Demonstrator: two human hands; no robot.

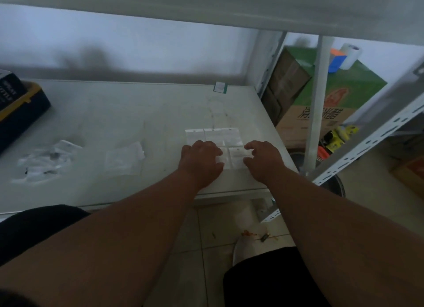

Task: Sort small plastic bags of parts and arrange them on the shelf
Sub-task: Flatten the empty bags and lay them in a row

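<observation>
Several small clear plastic bags lie flat in a tidy grid point(214, 136) near the right front of the white shelf board point(137, 114). My left hand point(200, 161) rests palm down on the grid's lower left bags, fingers spread. My right hand point(263, 158) touches the lower right bag point(237, 156) with thumb and fingertips on its edge. A loose pile of unsorted bags with dark parts point(47, 161) lies at the left. A small stack of clear bags point(125, 156) sits in the middle.
A dark box with a yellow band point(18, 109) stands at the shelf's far left. A small green-edged card point(219, 87) lies at the back. Beside the white upright posts point(317, 105) on the right stands a green and brown carton point(330, 100). The upper shelf point(206, 6) hangs overhead.
</observation>
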